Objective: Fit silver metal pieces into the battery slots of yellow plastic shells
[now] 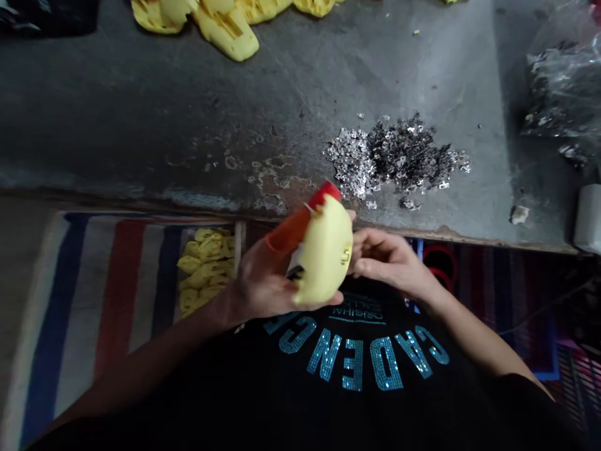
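My left hand (265, 285) is wrapped round a curved yellow plastic shell (325, 254), held up in front of the table edge. A red-orange piece (293, 228) lies along the shell's left side in the same grip; what it is I cannot make out. Small metal-coloured parts show on the shell's right face. Close to that face is my right hand (392, 260), its thumb and fingers curled together. Its fingertips are partly hidden by the shell, and anything between them is too small to name. Beyond the hands lies a pile of small metal clips (399, 156).
More yellow plastic shells (225, 28) lie at the table's far side. Others (206, 269) sit below the edge at left, beside striped cloth (126, 269). At right are a clear bag of metal parts (561, 94) and a white object (588, 216). A black bag (47, 15) is far left.
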Demonstrator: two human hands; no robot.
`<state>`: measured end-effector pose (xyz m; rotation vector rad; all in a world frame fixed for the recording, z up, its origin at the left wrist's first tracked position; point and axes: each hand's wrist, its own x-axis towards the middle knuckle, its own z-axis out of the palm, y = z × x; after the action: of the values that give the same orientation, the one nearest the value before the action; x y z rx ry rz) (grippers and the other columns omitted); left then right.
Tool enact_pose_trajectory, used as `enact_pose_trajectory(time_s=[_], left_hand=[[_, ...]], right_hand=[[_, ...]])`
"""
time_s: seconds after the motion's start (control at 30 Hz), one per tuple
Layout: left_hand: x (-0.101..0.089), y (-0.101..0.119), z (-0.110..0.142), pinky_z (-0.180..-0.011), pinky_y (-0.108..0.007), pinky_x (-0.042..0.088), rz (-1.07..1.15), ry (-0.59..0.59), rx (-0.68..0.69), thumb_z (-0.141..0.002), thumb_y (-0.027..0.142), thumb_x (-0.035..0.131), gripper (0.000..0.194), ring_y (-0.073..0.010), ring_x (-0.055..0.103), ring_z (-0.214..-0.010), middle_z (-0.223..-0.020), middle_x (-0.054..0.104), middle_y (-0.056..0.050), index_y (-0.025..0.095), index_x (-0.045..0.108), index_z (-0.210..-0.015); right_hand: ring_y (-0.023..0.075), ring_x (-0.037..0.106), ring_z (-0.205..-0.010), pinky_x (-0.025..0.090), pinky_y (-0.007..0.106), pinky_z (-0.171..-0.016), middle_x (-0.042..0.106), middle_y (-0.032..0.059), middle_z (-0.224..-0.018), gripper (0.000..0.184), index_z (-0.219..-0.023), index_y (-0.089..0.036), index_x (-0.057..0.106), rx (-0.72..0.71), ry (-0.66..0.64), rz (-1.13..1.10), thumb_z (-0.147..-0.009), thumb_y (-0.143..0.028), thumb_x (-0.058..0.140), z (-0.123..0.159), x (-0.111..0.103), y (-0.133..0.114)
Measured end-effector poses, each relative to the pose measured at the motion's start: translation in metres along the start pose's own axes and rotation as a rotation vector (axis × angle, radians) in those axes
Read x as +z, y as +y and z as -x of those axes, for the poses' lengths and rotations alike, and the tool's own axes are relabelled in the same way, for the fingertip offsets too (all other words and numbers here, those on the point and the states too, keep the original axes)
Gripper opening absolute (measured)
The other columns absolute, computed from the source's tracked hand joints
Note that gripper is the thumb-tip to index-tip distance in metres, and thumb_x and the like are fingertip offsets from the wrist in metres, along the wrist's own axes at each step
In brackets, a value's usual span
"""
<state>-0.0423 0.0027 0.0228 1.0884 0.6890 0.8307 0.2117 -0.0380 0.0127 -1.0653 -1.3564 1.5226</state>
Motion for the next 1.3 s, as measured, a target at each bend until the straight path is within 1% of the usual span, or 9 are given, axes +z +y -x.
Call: enact_pose_trajectory(time_s=[0.13, 0.2, 0.27, 0.43, 0.6, 0.8, 1.0, 1.13, 1.3], left_hand=[[0.003, -0.002, -0.009, -0.106, -0.039, 0.072, 0.202, 0.116, 0.197, -0.090, 0.048, 0.104, 0.064, -0.0323, 0.083, -0.139, -0.142, 0.089, -0.010, 0.031, 0.081, -0.147], [0.002, -0.007, -0.015, -0.108, -0.038, 0.071, 0.274, 0.130, 0.163, -0.096, 0.055, 0.098, 0.054, -0.0321, 0.080, -0.145, -0.135, 0.091, -0.011, 0.027, 0.083, -0.140], [0.002, -0.012, -0.018, -0.111, -0.038, 0.070, 0.315, 0.138, 0.085, -0.097, 0.058, 0.096, 0.052, -0.0321, 0.077, -0.148, -0.142, 0.089, -0.010, 0.025, 0.084, -0.136], [0.006, -0.013, -0.012, -0.109, -0.035, 0.068, 0.369, 0.158, -0.040, -0.096, 0.060, 0.096, 0.057, -0.0254, 0.084, -0.127, -0.146, 0.089, -0.007, 0.024, 0.083, -0.139], [0.014, -0.012, -0.016, -0.095, -0.033, 0.069, 0.387, 0.061, -0.054, -0.098, 0.068, 0.093, 0.074, -0.0226, 0.085, -0.106, -0.132, 0.091, -0.008, 0.023, 0.075, -0.155], [0.018, -0.020, -0.019, -0.099, -0.038, 0.069, 0.389, 0.051, -0.091, -0.100, 0.068, 0.089, 0.072, -0.0304, 0.085, -0.121, -0.133, 0.091, -0.011, 0.023, 0.073, -0.154], [0.019, -0.021, -0.016, -0.084, -0.035, 0.067, 0.383, 0.074, -0.113, -0.098, 0.069, 0.090, 0.075, -0.0270, 0.087, -0.105, -0.133, 0.091, -0.011, 0.023, 0.072, -0.154], [0.022, -0.021, -0.016, -0.082, -0.034, 0.069, 0.383, 0.099, -0.112, -0.095, 0.068, 0.092, 0.075, -0.0325, 0.087, -0.117, -0.135, 0.091, -0.014, 0.023, 0.072, -0.150], [0.020, -0.026, -0.014, -0.056, -0.025, 0.055, 0.412, 0.045, -0.151, -0.099, 0.072, 0.084, 0.081, -0.0317, 0.088, -0.108, -0.135, 0.091, -0.015, 0.020, 0.070, -0.160]], right_hand=[[0.0277, 0.073, -0.109, 0.057, 0.048, -0.097, 0.086, 0.0089, -0.121, 0.017, -0.124, -0.031, 0.088, -0.305, 0.367, 1.044, -0.116, -0.029, 0.073, -0.004, -0.041, -0.010], [0.0304, 0.067, -0.109, 0.050, 0.050, -0.095, 0.085, 0.0098, -0.123, 0.023, -0.125, -0.033, 0.089, -0.335, 0.402, 1.330, -0.117, -0.025, 0.069, -0.008, -0.051, -0.005], [0.0303, 0.064, -0.108, 0.046, 0.048, -0.092, 0.084, 0.0093, -0.122, 0.023, -0.128, -0.034, 0.088, -0.344, 0.372, 1.431, -0.117, -0.024, 0.070, -0.010, -0.053, 0.003], [0.0280, 0.063, -0.105, 0.043, 0.045, -0.089, 0.083, 0.0082, -0.119, 0.017, -0.125, -0.030, 0.085, -0.412, 0.304, 1.410, -0.117, -0.025, 0.071, 0.004, -0.049, 0.011], [0.0269, 0.064, -0.102, 0.042, 0.043, -0.087, 0.082, 0.0056, -0.113, 0.014, -0.126, -0.032, 0.083, -0.429, 0.294, 1.359, -0.114, -0.028, 0.077, 0.024, -0.052, 0.014], [0.0276, 0.067, -0.100, 0.046, 0.045, -0.088, 0.082, 0.0056, -0.109, 0.008, -0.118, -0.031, 0.084, -0.397, 0.424, 1.323, -0.114, -0.031, 0.077, 0.016, -0.049, 0.023], [0.0271, 0.067, -0.100, 0.045, 0.045, -0.087, 0.083, 0.0046, -0.106, 0.007, -0.116, -0.031, 0.083, -0.441, 0.388, 1.310, -0.114, -0.027, 0.077, 0.012, -0.040, 0.023], [0.0265, 0.068, -0.099, 0.046, 0.045, -0.089, 0.083, 0.0036, -0.104, 0.007, -0.113, -0.032, 0.082, -0.427, 0.393, 1.285, -0.113, -0.026, 0.078, 0.017, -0.037, 0.023], [0.0304, 0.070, -0.108, 0.046, 0.047, -0.092, 0.084, 0.0070, -0.118, 0.008, -0.120, -0.029, 0.079, -0.368, 0.453, 1.229, -0.112, -0.031, 0.080, 0.017, -0.036, 0.023]])
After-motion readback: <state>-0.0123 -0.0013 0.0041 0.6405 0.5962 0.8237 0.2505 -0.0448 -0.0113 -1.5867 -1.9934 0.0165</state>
